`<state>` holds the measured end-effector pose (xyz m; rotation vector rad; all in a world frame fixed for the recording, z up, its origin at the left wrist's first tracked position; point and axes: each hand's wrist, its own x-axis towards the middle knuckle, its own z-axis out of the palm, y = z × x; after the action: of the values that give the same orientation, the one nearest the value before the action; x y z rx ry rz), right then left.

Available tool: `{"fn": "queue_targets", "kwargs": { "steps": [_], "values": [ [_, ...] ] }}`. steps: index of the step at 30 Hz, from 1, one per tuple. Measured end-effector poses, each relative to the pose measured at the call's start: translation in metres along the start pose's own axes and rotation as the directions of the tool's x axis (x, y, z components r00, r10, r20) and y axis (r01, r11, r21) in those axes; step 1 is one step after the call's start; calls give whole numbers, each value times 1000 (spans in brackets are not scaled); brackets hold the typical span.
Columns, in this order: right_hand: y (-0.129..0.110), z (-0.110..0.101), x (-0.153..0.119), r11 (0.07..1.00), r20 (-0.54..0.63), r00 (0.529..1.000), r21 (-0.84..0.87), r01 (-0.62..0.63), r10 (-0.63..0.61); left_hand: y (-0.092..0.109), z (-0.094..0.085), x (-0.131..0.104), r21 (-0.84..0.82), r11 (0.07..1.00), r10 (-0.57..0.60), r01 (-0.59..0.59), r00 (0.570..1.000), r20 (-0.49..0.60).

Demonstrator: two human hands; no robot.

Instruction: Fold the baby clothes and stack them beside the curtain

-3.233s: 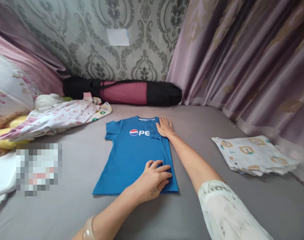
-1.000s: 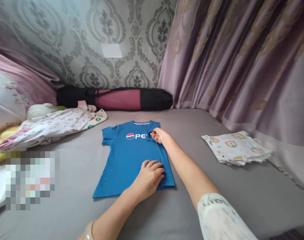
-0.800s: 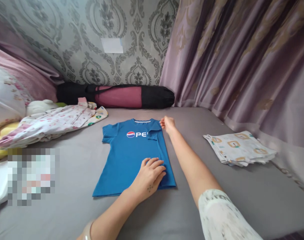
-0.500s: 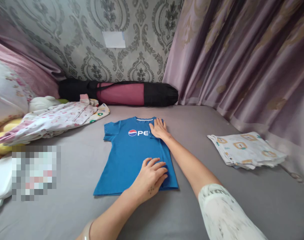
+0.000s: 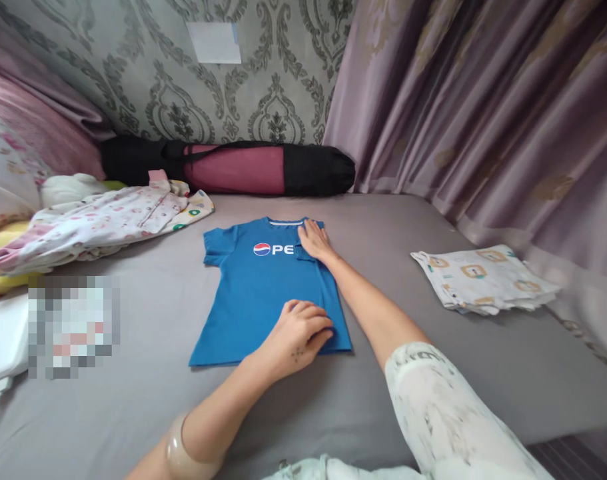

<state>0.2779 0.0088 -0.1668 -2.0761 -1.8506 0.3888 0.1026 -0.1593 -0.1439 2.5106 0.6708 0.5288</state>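
Observation:
A blue T-shirt [image 5: 263,300] with a round logo and the letters PE lies front up on a grey sheet, its neck away from me. Its right sleeve is turned inward over the print, covering the remaining letters. My right hand [image 5: 314,240] rests flat on the right shoulder, fingers stretched out. Near the hem on the right, my left hand [image 5: 300,330] has its fingers curled together and the thumb against them, seemingly pinching the shirt's cloth; the fingertips are partly hidden.
Folded white printed cloth [image 5: 483,280] lies to the right. Crumpled printed clothes [image 5: 108,230] are at the left, above a blurred-out item [image 5: 76,327] and a white device [image 5: 6,340] with a cable. A long black and maroon bag [image 5: 233,170] lies along the wall, beside curtains [image 5: 408,100].
My left hand's fingers have closed more tightly near the hem. My right hand stays on the shoulder. The whole view has shifted, so things sit slightly higher in it.

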Motion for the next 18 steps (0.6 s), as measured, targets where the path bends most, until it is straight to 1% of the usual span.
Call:
{"fn": "queue_targets", "kwargs": {
  "steps": [2,3,5,7,9,10,13,16,18],
  "values": [
    [4,-11,-10,999,-6,1000,30,-10,10,-7,-8,0,-20,996,-92,91,991,-101],
    [7,-14,-19,1000,-10,1000,15,-7,7,-11,-12,0,-25,989,-148,146,977,-153],
    [10,-16,-40,999,12,1000,-44,11,-11,-18,-21,0,-18,965,-258,261,936,-238],
    [12,-12,-62,994,46,999,-105,27,-22,-23,-29,-2,2,931,-348,364,892,-290],
    [13,-4,-78,987,58,998,-156,40,-32,-25,-35,-3,22,899,-412,438,860,-300],
    [13,0,-83,984,57,998,-174,44,-34,-26,-37,-4,28,886,-435,462,852,-292],
    [13,7,-84,979,42,999,-201,39,-31,-28,-38,-6,42,865,-472,499,841,-265],
    [11,2,-83,982,56,998,-185,33,-23,-31,-39,-6,69,858,-476,509,839,-263],
    [8,-5,-92,987,77,997,-157,39,-27,-33,-42,-7,81,851,-483,518,835,-264]
  ]
}}
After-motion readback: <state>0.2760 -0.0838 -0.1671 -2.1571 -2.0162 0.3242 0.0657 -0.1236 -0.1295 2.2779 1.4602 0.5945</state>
